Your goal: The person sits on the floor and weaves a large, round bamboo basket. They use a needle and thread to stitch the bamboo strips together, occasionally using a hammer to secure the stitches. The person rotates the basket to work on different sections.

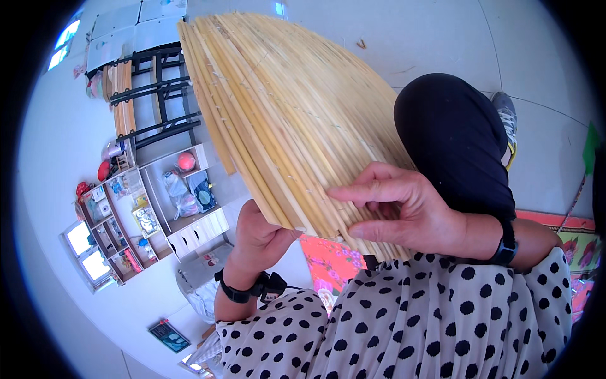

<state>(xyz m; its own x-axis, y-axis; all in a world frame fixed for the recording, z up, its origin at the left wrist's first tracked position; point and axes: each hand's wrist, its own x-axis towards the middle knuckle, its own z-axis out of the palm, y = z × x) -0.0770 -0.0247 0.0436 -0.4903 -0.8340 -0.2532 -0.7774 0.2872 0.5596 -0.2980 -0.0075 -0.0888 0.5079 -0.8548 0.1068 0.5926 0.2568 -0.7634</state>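
Observation:
A large mat of straw-coloured stalks (297, 107), laid side by side with small pale stitches across them, spreads in front of me, its far edge curved. My left hand (260, 239) is closed on its near left edge, thumb at the stalk ends and the other fingers partly hidden. Over the near right part of the mat is my right hand (410, 211). Its index finger and thumb are apart and touch the stalks, while the other fingers curl under. No tool shows in it.
My dark-trousered knee (451, 139) rises right of the mat. A red floral cloth (334, 259) lies below it. Black metal frames (167, 82) and a shelf unit (189, 218) with bags and a red ball (185, 162) stand at left. Pale tiles (435, 38) cover the floor.

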